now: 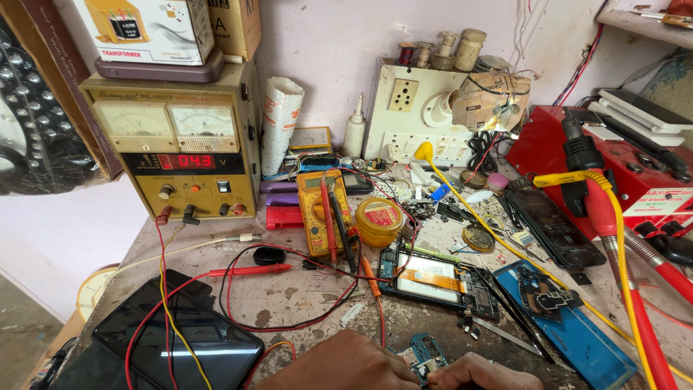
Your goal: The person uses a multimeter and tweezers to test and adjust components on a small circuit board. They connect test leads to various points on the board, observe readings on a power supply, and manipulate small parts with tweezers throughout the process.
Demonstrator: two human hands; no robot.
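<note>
At the bottom centre of the frame a small blue circuit board (424, 355) lies on the worn workbench (303, 300), pinched between the person's two hands. The left hand (346, 365) rests against its left edge with the fingers curled in; the right hand (480, 374) closes narrowly on its right edge, fingertips touching the board. Both hands are cut by the lower frame edge, so how firmly they hold cannot be told.

Just above the board lies an opened phone (439, 283), its back removed and an orange flex ribbon showing, which suggests that the dismantling is already done and the board is out, while refitting is not yet done. To the right, on a blue mat (577, 339), sits another dark board piece (541, 290). A pair of tweezers (505, 334) lies between the phone and the mat.

Further up, a yellow multimeter (321, 209) lies with its red probe (249, 271) stretched toward the left, beside a round yellow tin (379, 220). A dark phone (180, 339) fills the lower left. A bench power supply (173, 148) with two dials stands at the upper left, and a red hot-air station (621, 155) at the upper right, its handle (588, 180) hanging forward.
</note>
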